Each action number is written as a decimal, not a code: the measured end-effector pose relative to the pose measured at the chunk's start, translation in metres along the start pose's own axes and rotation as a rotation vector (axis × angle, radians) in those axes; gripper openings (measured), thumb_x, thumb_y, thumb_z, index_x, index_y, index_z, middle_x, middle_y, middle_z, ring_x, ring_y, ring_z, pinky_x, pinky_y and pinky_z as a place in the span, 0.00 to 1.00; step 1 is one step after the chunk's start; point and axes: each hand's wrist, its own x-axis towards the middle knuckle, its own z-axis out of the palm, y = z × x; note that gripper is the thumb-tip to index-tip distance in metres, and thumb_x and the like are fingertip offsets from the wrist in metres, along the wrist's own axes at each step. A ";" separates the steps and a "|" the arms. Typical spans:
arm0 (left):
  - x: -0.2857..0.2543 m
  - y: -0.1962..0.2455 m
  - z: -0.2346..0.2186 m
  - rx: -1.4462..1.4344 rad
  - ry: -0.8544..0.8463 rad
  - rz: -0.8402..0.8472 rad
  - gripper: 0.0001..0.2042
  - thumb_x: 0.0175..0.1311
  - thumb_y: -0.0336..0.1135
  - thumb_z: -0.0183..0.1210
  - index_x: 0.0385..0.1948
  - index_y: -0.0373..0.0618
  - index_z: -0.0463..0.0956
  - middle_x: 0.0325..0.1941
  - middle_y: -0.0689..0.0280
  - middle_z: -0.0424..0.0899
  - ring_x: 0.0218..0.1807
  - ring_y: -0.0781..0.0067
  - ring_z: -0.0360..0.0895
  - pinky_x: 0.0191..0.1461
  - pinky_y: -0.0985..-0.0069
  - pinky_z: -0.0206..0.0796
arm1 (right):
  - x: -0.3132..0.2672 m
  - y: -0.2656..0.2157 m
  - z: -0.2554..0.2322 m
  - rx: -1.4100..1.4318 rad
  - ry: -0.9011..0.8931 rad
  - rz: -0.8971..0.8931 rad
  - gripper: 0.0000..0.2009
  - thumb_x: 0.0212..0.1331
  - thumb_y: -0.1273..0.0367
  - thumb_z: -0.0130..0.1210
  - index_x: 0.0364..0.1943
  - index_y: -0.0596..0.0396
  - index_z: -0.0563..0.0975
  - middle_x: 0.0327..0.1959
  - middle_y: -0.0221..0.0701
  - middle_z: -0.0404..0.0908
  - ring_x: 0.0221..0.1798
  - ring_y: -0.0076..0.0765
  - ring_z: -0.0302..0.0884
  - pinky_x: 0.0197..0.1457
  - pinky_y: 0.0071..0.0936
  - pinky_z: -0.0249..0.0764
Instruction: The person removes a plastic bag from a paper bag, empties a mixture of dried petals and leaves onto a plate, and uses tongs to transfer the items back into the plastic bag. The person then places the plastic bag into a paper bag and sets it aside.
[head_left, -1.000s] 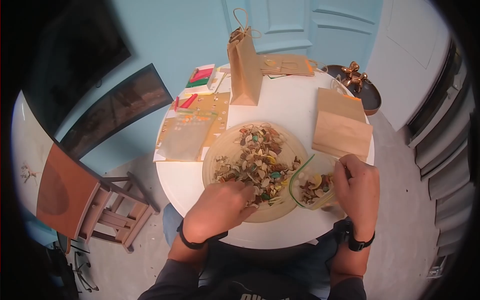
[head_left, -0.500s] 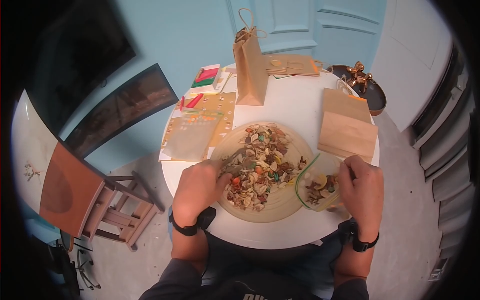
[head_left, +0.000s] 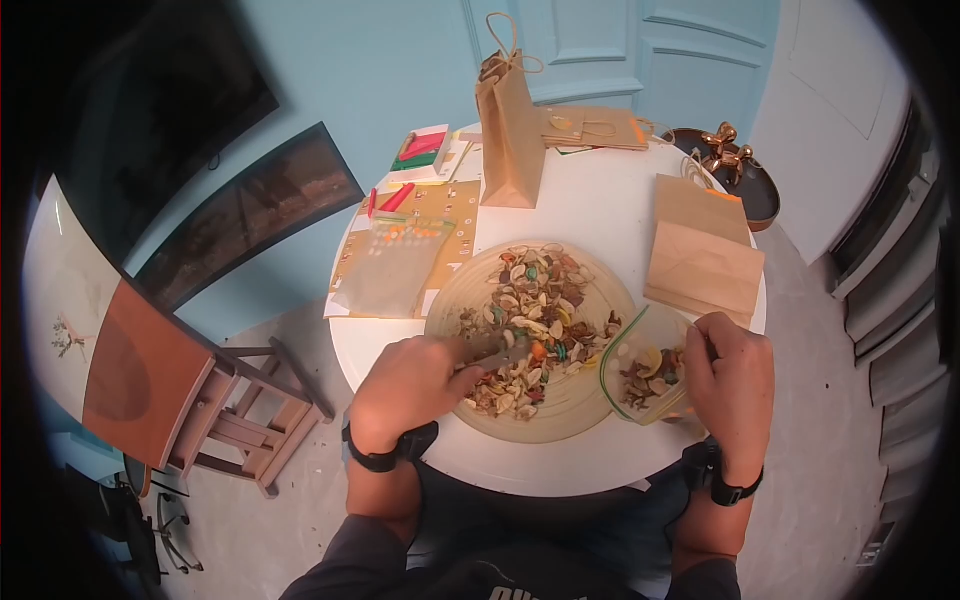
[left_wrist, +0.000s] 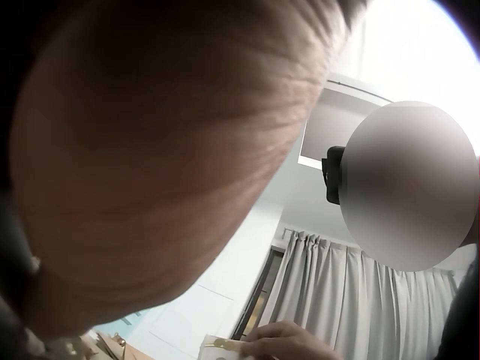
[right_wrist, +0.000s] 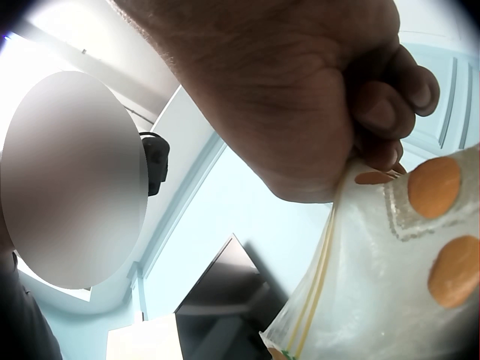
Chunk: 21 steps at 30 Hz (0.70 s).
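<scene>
A round pale plate (head_left: 565, 418) carries a heap of mixed dried petals and pieces (head_left: 540, 290), some green, orange and yellow. Over its left part, the left hand (head_left: 408, 385) grips a thin greyish utensil (head_left: 508, 353), blurred among the pieces. At the plate's right edge the right hand (head_left: 738, 385) pinches the rim of a clear zip bag (head_left: 648, 400) with a green-edged mouth, tilted toward the plate and partly filled with similar pieces. The right wrist view shows curled fingers of this hand (right_wrist: 300, 97) on the bag (right_wrist: 375, 277), printed with orange dots. In the left wrist view, the palm (left_wrist: 165, 165) hides the utensil.
An upright paper bag (head_left: 511, 150) stands behind the plate. Flat paper bags (head_left: 704, 265) lie at right and back (head_left: 595, 128). At left are another zip bag (head_left: 392, 275), a patterned sheet (head_left: 458, 208) and a box with pink and green items (head_left: 423, 150).
The left hand first drew back left from the plate's front, then moved right over the heap with the utensil. The right hand keeps its hold on the bag. The whole head view shifted slightly.
</scene>
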 end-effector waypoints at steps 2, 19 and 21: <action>0.001 0.002 0.001 -0.017 0.001 0.056 0.14 0.74 0.44 0.72 0.47 0.41 0.92 0.39 0.48 0.93 0.44 0.40 0.91 0.49 0.50 0.80 | 0.000 0.000 0.000 -0.008 -0.005 0.000 0.09 0.73 0.72 0.64 0.33 0.60 0.85 0.22 0.43 0.87 0.24 0.55 0.86 0.32 0.44 0.80; 0.025 0.000 0.001 -0.046 -0.097 -0.111 0.16 0.78 0.45 0.68 0.43 0.38 0.90 0.38 0.45 0.92 0.46 0.36 0.91 0.54 0.48 0.81 | -0.003 0.007 -0.002 -0.007 0.019 -0.017 0.08 0.72 0.73 0.65 0.33 0.61 0.85 0.24 0.44 0.88 0.26 0.58 0.87 0.34 0.46 0.81; 0.022 0.001 0.001 -0.040 -0.089 -0.046 0.15 0.76 0.46 0.69 0.43 0.40 0.90 0.39 0.47 0.93 0.47 0.38 0.91 0.54 0.49 0.81 | -0.004 0.008 -0.002 -0.013 0.018 -0.015 0.08 0.72 0.73 0.65 0.33 0.61 0.85 0.24 0.45 0.88 0.26 0.58 0.87 0.34 0.46 0.81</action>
